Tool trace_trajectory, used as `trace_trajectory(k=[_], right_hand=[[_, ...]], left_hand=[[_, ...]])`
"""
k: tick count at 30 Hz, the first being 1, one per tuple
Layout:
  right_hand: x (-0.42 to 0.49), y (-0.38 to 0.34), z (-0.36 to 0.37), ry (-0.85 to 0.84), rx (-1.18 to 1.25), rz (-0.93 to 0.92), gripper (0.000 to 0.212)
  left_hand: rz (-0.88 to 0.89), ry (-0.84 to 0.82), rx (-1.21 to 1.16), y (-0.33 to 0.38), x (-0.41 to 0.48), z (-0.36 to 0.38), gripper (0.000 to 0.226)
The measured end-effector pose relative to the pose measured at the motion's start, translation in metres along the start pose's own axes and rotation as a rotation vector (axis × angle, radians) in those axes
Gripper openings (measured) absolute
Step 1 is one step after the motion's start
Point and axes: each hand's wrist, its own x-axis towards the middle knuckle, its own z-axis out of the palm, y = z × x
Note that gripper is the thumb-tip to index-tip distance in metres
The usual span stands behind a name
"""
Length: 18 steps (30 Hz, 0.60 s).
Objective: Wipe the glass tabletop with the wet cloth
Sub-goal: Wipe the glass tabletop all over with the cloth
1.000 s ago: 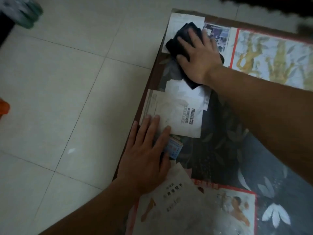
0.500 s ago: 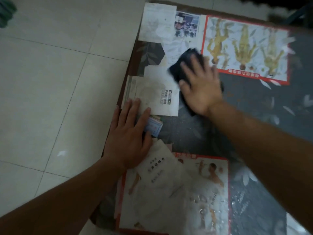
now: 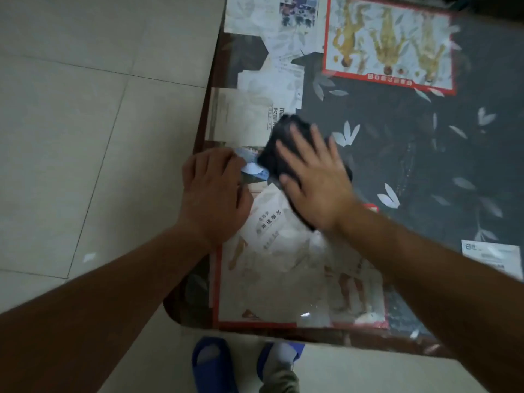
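Observation:
The glass tabletop (image 3: 397,143) covers a dark leaf-patterned cloth with papers and pictures lying under the glass. A dark wet cloth (image 3: 283,143) lies on the glass near the table's left edge. My right hand (image 3: 312,177) presses flat on the cloth with fingers spread; most of the cloth is hidden under the palm. My left hand (image 3: 214,188) rests on the left edge of the table right beside the cloth, its fingers bent over; their tips cannot be made out.
Pale floor tiles (image 3: 85,137) spread to the left of the table. The table's near rounded corner (image 3: 175,310) is just in front of my feet in blue slippers (image 3: 212,364). A red-framed picture (image 3: 388,43) sits under the glass at the far side.
My right hand has dragged the cloth from the far left corner toward me, down beside my left hand. The view has tilted down, showing the near edge and my feet.

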Motion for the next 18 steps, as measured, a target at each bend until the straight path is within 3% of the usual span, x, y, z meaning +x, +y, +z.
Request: trace_trajectory(k=[3,5,11,15,18], right_hand=[[-0.049,-0.020,0.001,-0.079,0.015,-0.074,0.059],[-0.034,-0.015,-0.006,-0.118,0.006,-0.074,0.060],[0.040,-0.030,-0.001,-0.030,0.022,0.183,0.060],[-0.021,-0.058,0.009,-0.058,-0.004,-0.134,0.059],[0.008,-0.052,0.000,-0.125,-0.021,-0.229,0.059]], left_hand=[[-0.033,-0.136,0.020,0.007,-0.038,-0.005,0.059],[-0.030,-0.172,0.048,0.011,-0.058,-0.003,0.066],[-0.022,-0.093,0.059,0.010,-0.071,0.010,0.059],[-0.020,-0.043,-0.035,0.007,-0.078,0.012,0.051],[-0.039,0.015,-0.077,0.006,-0.080,0.013,0.050]])
